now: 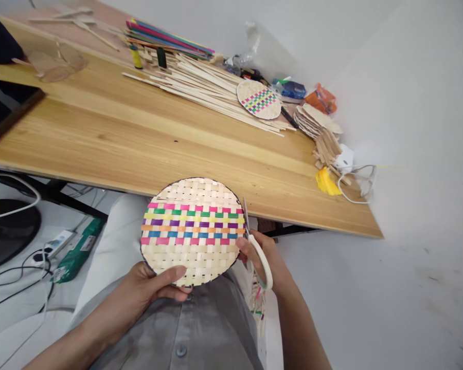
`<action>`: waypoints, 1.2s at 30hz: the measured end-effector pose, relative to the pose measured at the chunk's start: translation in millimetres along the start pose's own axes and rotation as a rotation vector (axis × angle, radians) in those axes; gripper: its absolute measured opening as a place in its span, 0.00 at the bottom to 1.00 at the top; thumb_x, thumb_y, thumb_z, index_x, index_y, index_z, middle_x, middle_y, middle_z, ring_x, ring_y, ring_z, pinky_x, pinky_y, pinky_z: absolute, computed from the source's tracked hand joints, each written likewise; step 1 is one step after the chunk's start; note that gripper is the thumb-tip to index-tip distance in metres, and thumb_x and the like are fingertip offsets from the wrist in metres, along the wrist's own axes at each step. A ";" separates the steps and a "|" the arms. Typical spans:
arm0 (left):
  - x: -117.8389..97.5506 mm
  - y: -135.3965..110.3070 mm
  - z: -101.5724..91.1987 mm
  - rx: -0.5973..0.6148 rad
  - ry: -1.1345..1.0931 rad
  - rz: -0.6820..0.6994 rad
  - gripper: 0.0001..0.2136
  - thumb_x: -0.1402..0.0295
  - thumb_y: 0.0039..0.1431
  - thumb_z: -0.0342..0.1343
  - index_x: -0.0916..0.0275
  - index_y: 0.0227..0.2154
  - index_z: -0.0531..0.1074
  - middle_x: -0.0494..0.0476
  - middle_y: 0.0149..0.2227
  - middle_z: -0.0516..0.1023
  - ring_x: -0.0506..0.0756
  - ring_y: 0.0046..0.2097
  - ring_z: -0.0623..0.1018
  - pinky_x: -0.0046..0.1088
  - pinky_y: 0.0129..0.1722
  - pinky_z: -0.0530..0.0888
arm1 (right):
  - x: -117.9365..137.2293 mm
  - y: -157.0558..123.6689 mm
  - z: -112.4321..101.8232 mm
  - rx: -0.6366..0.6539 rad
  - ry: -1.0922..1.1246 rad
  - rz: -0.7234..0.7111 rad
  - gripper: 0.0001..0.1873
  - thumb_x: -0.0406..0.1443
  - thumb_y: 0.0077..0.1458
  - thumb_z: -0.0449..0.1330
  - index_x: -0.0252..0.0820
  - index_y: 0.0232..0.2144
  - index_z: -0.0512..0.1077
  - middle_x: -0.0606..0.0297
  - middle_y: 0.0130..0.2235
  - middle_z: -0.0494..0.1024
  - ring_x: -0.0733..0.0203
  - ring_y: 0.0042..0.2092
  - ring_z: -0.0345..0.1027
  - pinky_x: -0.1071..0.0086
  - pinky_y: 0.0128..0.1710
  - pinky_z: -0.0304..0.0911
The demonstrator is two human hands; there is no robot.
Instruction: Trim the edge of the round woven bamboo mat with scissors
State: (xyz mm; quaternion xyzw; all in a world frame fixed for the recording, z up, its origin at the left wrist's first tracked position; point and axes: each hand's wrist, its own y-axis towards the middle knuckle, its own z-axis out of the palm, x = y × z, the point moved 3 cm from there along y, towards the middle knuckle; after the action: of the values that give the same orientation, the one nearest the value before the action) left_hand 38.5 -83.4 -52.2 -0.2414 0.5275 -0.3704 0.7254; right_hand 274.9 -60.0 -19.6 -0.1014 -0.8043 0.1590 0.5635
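So the left hand (148, 288) is pinching the near edge of a round woven bamboo mat (193, 230), thumb on top and fingers underneath, holding it flat over the lap, just off the near edge of the wooden table (111, 139). The mat's mostly pale strips with a band of pink, green, yellow, purple, orange and blue ones across the middle. The right hand (260, 254) is closed around a pair of white-handled scissors (256, 246), and the blades sit right against the mat's right rim, pointing away from the person. Can't really tell how wide the blades are open from this angle. Some cut-off strip bits (257, 303) hang just below that hand. Farther back on the table there's a big pile of plain bamboo strips (200, 85), a bundle of colored strips (165, 38) behind it, and a second finished woven round (259, 99) lying on the pile's right end. To the right of that sits a stack of plain woven rounds (314, 119), with a yellow feathery thing (326, 182) near the table's right edge.
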 end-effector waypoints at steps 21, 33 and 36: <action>0.5 1.8 -3.4 -0.007 0.042 -0.005 0.15 0.58 0.42 0.72 0.64 0.30 0.85 0.57 0.27 0.85 0.58 0.31 0.83 0.25 0.33 0.80 | -19.5 -2.3 8.4 -0.166 0.039 0.049 0.30 0.60 0.49 0.62 0.44 0.18 0.61 0.75 0.15 0.57 0.69 0.14 0.52 0.72 0.10 0.57; 0.2 -1.8 -1.6 -0.032 0.029 -0.002 0.14 0.59 0.40 0.73 0.63 0.28 0.84 0.57 0.27 0.85 0.58 0.30 0.82 0.27 0.33 0.81 | -14.0 -6.8 -4.3 -0.091 0.079 0.117 0.25 0.56 0.47 0.64 0.41 0.30 0.72 0.73 0.18 0.65 0.66 0.20 0.57 0.66 0.26 0.66; 3.0 1.5 -6.3 -0.015 0.034 -0.006 0.14 0.58 0.41 0.73 0.62 0.28 0.85 0.56 0.29 0.86 0.58 0.31 0.83 0.28 0.34 0.81 | -8.8 -6.6 -13.4 -0.093 -0.039 0.037 0.23 0.55 0.50 0.63 0.41 0.33 0.71 0.69 0.23 0.70 0.63 0.26 0.62 0.68 0.28 0.61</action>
State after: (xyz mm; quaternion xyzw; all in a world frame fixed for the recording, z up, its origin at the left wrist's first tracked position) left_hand 33.5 -84.6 -57.0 -0.2420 0.5421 -0.3725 0.7133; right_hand 290.6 -67.2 -20.6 -0.1392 -0.8197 0.1337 0.5393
